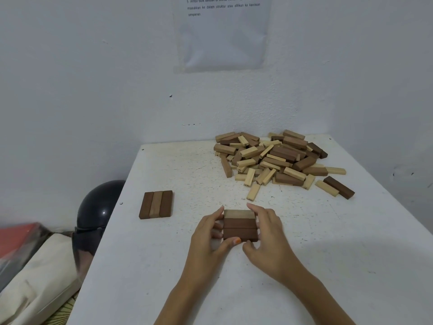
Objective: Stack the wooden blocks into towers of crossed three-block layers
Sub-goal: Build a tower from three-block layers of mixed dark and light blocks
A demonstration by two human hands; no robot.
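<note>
A: Where's the block layer (240,227)?
B: Between both hands; left hand (210,233) and right hand (268,233) grip its sides, fingers curled.
A: And the desk (328,266)?
B: White, speckled; loose block pile (274,158) far right; wall (93,90) behind.

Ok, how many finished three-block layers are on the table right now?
2. One three-block layer lies alone at left on the table; the other layer sits between the left hand and right hand. The hands could hide another beneath it.

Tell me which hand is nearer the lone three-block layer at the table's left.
Left. The left hand grips the stack on its left, toward the lone layer; the right hand grips its right side, farther off.
</note>
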